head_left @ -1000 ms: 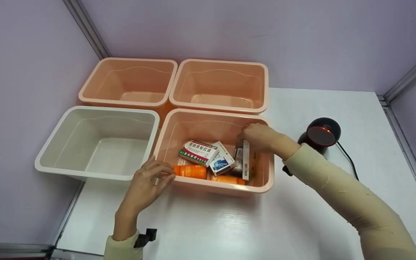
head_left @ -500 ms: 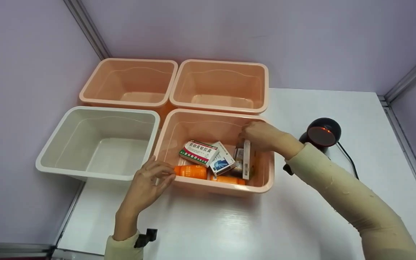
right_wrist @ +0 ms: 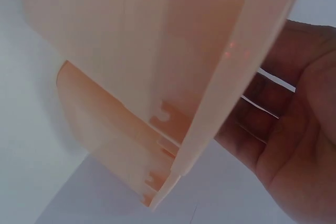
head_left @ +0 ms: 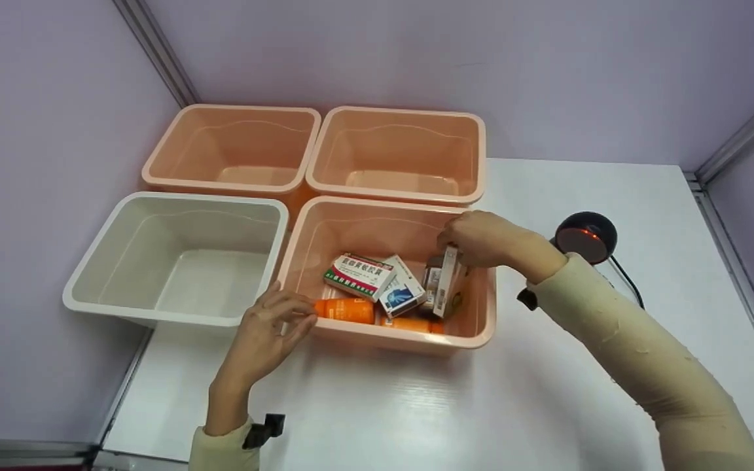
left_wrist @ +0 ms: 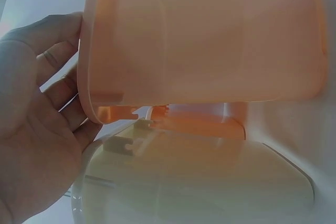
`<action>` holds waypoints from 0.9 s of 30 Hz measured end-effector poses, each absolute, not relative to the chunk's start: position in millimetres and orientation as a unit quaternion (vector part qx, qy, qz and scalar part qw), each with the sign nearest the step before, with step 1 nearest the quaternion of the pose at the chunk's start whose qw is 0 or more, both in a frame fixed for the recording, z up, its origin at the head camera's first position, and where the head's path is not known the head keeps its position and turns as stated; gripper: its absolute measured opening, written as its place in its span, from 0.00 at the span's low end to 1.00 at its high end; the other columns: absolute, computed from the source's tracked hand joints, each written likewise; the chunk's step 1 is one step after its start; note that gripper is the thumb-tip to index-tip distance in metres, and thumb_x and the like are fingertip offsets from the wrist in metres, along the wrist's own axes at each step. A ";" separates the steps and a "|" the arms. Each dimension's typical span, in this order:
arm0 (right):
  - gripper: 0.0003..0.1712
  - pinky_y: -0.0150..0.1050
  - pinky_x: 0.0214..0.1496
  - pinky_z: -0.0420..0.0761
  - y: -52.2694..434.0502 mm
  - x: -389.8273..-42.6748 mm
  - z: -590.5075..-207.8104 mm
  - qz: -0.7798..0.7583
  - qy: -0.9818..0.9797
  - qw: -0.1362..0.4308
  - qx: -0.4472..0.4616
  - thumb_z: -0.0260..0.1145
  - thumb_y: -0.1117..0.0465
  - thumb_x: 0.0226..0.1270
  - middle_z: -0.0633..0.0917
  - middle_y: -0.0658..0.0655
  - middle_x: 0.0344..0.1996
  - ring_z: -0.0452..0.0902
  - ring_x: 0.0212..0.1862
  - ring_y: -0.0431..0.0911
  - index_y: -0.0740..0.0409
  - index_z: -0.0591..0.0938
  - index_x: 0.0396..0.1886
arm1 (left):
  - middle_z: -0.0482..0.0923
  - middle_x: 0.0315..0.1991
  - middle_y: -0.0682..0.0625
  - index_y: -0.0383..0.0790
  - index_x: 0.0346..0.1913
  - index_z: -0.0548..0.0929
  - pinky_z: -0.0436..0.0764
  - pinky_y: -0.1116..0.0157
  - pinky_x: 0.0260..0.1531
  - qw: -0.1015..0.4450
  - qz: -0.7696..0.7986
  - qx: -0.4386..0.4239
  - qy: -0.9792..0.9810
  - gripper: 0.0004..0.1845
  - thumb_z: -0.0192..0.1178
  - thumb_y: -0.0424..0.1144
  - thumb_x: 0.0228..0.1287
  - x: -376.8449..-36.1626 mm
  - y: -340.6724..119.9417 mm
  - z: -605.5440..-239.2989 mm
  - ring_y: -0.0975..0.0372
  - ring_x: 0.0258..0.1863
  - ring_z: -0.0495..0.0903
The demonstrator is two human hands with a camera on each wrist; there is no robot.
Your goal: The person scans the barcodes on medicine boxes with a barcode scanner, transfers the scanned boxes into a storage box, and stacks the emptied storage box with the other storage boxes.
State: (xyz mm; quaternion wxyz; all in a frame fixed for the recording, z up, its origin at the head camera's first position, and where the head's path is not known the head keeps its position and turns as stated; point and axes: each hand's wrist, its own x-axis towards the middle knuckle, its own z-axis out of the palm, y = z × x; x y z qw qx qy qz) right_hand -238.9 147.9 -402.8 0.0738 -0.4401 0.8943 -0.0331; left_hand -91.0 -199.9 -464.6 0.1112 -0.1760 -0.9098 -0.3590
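My left hand holds the rim at the front left corner of a peach bin; its thumb lies outside the rim in the left wrist view. Inside that bin, at the right, my right hand grips the upper end of a thin white medicine box, which leans on its edge. A dark bottle lies beside it. To the left are a white box with a blue picture and a green-and-white medicine box. Along the front wall lie an orange bottle and another orange bottle.
A white bin stands to the left. Behind are a peach bin at back left and another at back right. A black round device with a red light and a cable stands on the white table.
My right hand has risen slightly, and the thin white box has tilted and lifted with it. My left hand stays at the rim.
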 end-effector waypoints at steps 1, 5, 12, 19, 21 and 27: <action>0.11 0.47 0.37 0.81 148.4 -238.5 -401.8 -0.033 0.894 0.074 -0.440 0.61 0.72 0.51 0.83 0.54 0.29 0.76 0.31 0.49 0.54 0.83 0.31 | 0.82 0.39 0.62 0.50 0.35 0.84 0.57 0.59 0.75 0.112 -0.357 -0.174 -0.911 0.05 0.64 0.46 0.59 -90.7 -199.8 -464.5 0.71 0.35 0.81; 0.12 0.46 0.34 0.79 151.9 -236.1 -396.0 -0.044 0.892 0.065 -0.446 0.61 0.73 0.48 0.81 0.54 0.28 0.74 0.30 0.47 0.55 0.83 0.31 | 0.82 0.38 0.62 0.54 0.35 0.84 0.57 0.60 0.75 0.108 -0.361 -0.171 -0.910 0.03 0.65 0.44 0.58 -90.6 -199.0 -464.5 0.71 0.37 0.81; 0.13 0.45 0.32 0.78 159.2 -233.5 -384.2 -0.071 0.888 0.039 -0.452 0.64 0.71 0.46 0.81 0.53 0.28 0.74 0.31 0.47 0.55 0.83 0.33 | 0.81 0.38 0.65 0.58 0.35 0.83 0.56 0.62 0.75 0.106 -0.358 -0.172 -0.912 0.02 0.65 0.46 0.59 -91.3 -199.4 -463.9 0.72 0.36 0.81; 0.11 0.43 0.35 0.80 164.6 -232.7 -381.4 -0.102 0.887 0.041 -0.449 0.67 0.64 0.51 0.82 0.51 0.29 0.75 0.32 0.44 0.53 0.84 0.36 | 0.81 0.37 0.67 0.53 0.34 0.84 0.56 0.61 0.75 0.100 -0.357 -0.169 -0.913 0.03 0.64 0.46 0.59 -90.3 -199.7 -463.6 0.71 0.38 0.81; 0.10 0.42 0.36 0.79 166.0 -233.1 -381.6 -0.113 0.885 0.036 -0.449 0.67 0.63 0.52 0.82 0.50 0.29 0.76 0.32 0.44 0.52 0.84 0.37 | 0.81 0.38 0.67 0.54 0.35 0.84 0.56 0.59 0.75 0.097 -0.352 -0.160 -0.917 0.04 0.64 0.47 0.59 -89.6 -199.2 -463.0 0.71 0.39 0.81; 0.11 0.40 0.37 0.79 170.3 -233.4 -378.7 -0.162 0.888 0.013 -0.430 0.67 0.58 0.54 0.84 0.49 0.31 0.79 0.32 0.42 0.52 0.83 0.39 | 0.81 0.38 0.67 0.55 0.35 0.84 0.56 0.59 0.75 0.099 -0.352 -0.158 -0.917 0.04 0.64 0.48 0.59 -89.1 -198.2 -463.4 0.71 0.38 0.81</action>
